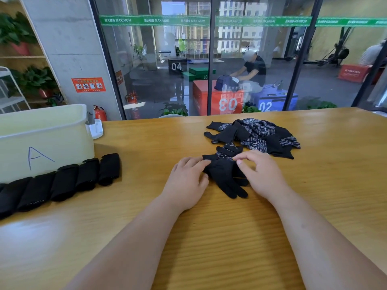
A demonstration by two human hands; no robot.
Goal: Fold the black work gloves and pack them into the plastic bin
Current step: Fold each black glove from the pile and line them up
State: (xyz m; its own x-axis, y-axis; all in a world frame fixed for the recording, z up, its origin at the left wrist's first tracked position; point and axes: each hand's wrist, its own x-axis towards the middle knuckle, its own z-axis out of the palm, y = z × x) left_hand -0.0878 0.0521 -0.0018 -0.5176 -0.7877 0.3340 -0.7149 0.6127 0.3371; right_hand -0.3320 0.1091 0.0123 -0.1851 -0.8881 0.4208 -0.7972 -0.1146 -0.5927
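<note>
A black work glove (pixel 225 174) lies flat on the wooden table (pixel 209 237), fingers pointing toward me. My left hand (pixel 186 181) rests on its left edge, fingertips touching the fabric. My right hand (pixel 261 172) lies on its right side, fingers spread over the cuff end. Beyond them sits a loose pile of black dotted gloves (pixel 257 137). A row of several folded black gloves (pixel 60 183) lies at the left, in front of the pale plastic bin (pixel 41 130) marked "A".
A small white object (pixel 96 128) stands just right of the bin. The table's far edge meets a glass wall; behind the glass a person sits among coloured boxes. Shelves with plants stand at the far left.
</note>
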